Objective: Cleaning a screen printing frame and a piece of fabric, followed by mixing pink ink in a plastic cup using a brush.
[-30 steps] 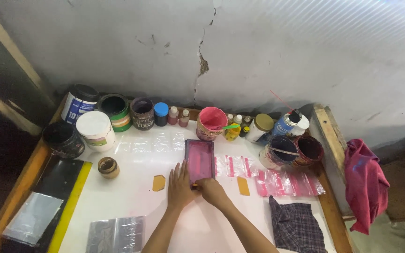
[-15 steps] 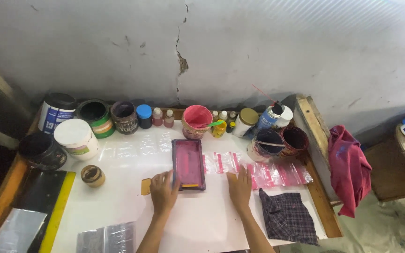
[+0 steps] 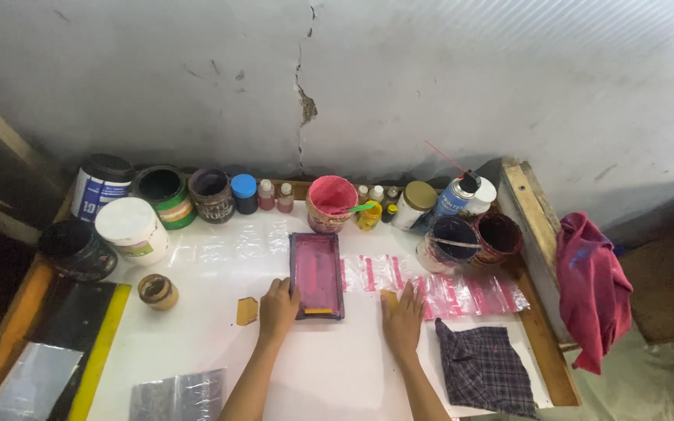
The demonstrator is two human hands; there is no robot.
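**Pink-stained screen frame under the left hand**

Pink ink coats the small rectangular screen frame, which lies flat on the white counter with its long axis running away from the person, toward the wall. A yellow-orange strip sits along its near short edge. The left hand rests at the frame's near left corner, fingers together and curled against the edge, touching it rather than gripping round it. The right hand lies flat on the counter to the right of the frame and apart from it, fingers slightly spread, covering most of a small yellow tab. So the frame lies just ahead and to the right of the left hand, which is the nearer one.

Right of the frame, a row of clear plastic sleeves with pink print stretches toward the counter's far end. A checked cloth lies near the right hand. Another yellow tab sits just left of the left hand, with a small open jar beyond it. Paint tins, tubs and small bottles line the back edge, among them a pink tub.
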